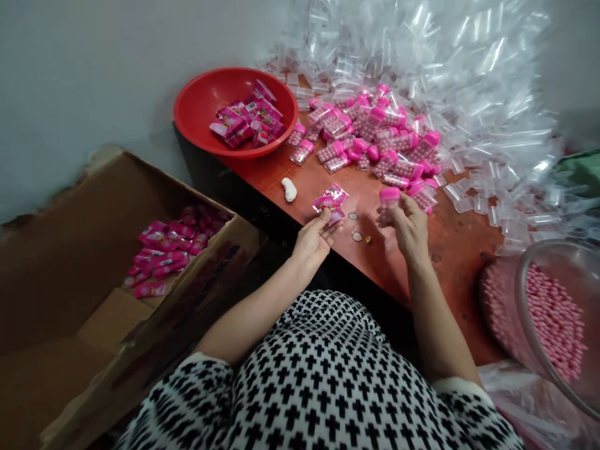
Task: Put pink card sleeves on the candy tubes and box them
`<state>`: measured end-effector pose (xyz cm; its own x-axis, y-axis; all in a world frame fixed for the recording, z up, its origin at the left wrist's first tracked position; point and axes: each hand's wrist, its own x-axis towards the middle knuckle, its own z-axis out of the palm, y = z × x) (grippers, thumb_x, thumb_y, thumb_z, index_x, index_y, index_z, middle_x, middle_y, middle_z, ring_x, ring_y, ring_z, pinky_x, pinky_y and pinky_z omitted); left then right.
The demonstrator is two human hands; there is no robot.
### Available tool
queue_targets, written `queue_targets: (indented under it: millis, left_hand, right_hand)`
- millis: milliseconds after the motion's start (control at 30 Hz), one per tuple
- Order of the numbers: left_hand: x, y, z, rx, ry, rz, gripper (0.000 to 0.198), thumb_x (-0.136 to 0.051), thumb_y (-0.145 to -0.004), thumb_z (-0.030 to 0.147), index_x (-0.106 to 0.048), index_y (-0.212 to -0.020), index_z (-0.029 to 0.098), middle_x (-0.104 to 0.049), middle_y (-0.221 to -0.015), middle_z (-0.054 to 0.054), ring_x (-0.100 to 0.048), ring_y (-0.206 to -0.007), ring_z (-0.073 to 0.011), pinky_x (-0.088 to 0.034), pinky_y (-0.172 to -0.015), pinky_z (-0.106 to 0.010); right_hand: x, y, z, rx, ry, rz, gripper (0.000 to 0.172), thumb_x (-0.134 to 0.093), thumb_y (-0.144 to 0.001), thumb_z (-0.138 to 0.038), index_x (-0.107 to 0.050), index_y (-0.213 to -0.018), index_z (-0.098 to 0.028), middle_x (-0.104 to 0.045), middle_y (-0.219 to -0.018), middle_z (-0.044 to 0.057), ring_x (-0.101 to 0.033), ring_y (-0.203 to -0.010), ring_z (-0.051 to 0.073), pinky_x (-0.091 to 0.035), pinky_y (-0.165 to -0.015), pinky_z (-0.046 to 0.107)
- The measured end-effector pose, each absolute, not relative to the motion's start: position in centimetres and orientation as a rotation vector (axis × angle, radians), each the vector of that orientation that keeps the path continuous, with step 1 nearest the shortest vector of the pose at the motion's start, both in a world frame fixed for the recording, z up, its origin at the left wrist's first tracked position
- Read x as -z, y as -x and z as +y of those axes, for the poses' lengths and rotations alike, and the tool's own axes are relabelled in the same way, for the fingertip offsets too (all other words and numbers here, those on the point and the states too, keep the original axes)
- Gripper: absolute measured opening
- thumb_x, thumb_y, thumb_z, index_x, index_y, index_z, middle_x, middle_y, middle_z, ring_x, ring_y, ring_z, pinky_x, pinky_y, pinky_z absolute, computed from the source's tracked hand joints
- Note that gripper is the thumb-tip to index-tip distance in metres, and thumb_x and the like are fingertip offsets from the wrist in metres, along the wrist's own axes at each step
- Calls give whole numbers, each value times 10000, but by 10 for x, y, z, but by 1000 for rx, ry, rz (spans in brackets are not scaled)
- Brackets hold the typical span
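Note:
Between the thumb and fingers of my left hand (312, 240) is a shiny pink printed wrapper (330, 201), held just over the table's near edge. My right hand (411, 228) grips a small clear candy container (389, 199) with a pink cap, its cap end up. The two hands are apart, with bare table between them. Beyond my right hand lies a heap of filled candy containers (375, 131) with pink caps and pink balls inside. A small white lump (289, 189) rests on the table left of the wrapper.
A red bowl (187, 134) of pink wrappers stands at the table's back left. An open cardboard box (107, 200) at the left holds wrapped pieces (164, 256). Clear empty containers (450, 75) pile up behind. A tub (522, 300) of pink balls (553, 319) sits at the right.

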<state>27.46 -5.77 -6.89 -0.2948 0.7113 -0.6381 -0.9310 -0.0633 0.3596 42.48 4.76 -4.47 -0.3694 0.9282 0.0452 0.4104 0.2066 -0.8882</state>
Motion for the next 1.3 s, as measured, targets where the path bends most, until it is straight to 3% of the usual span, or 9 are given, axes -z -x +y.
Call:
queue_targets:
  millis: [67, 133, 233, 467, 700, 933, 1133, 1300]
  left_hand:
    - [69, -278, -55, -1670, 377, 840, 97, -713, -824, 197, -660, -796, 120, -712, -728, -53, -704, -686, -141, -577, -694, -239]
    - [68, -281, -53, -1677, 392, 820, 100, -714, -825, 205, -659, -801, 125, -713, -735, -53, -702, -687, -142, -573, -703, -245]
    - [65, -287, -51, -1675, 393, 809, 130, -719, -822, 221, -644, -776, 125, -703, -714, -40, -673, -626, -122, -552, -648, -229]
    - [55, -299, -54, -1645, 228, 871, 226, -795, -742, 292, -639, -774, 133, -672, -687, -13, -616, -573, -100, -500, -586, -212]
    - [51, -299, -58, -1645, -23, 948, 360, -876, -603, 348, -633, -728, 115, -617, -589, 12, -548, -496, -84, -435, -499, -202]
    - [50, -291, -56, -1539, -186, 980, 429, -890, -545, 417, -583, -613, 126, -580, -531, 9, -515, -440, -92, -417, -443, -222]
    - [54, -280, -53, -1499, -309, 1021, 397, -905, -479, 390, -646, -582, 107, -615, -549, -18, -546, -460, -105, -455, -469, -240]
    - [59, -275, -51, -1454, -521, 1133, 353, -876, -544, 405, -682, -570, 112, -637, -571, -37, -580, -506, -123, -462, -508, -246]
  right_hand:
    - [46, -425, 11, -1470, 1079, -1601, 299, -577, -854, -395, -555, -1092, -214, -678, -827, 18, -638, -635, 150, -567, -619, 312]
    - [47, -420, -21, -1596, 1037, -1457, 348, -663, -810, -418, -552, -1081, -231, -694, -824, 5, -650, -615, 144, -585, -591, 300]
    - [53, -412, -49, -1597, 1042, -1428, 376, -674, -819, -414, -530, -1122, -244, -714, -880, 11, -678, -654, 146, -615, -632, 309]
    - [72, -410, -50, -1454, 1060, -1457, 398, -634, -858, -417, -500, -1185, -234, -706, -1050, 56, -704, -952, 189, -614, -810, 355]
    - [64, -406, -48, -1632, 991, -1303, 384, -667, -816, -437, -482, -1094, -250, -710, -837, -10, -694, -653, 144, -613, -593, 283]
    - [71, -405, -49, -1534, 962, -1364, 454, -671, -823, -432, -413, -1155, -262, -713, -861, -6, -714, -756, 164, -611, -738, 337]
    - [71, -407, -43, -1708, 958, -1268, 513, -684, -795, -461, -382, -1168, -279, -695, -774, -42, -703, -624, 158, -605, -590, 296]
    - [67, -407, -43, -1607, 930, -1306, 485, -678, -816, -422, -383, -1176, -283, -689, -764, -45, -708, -657, 156, -613, -636, 306]
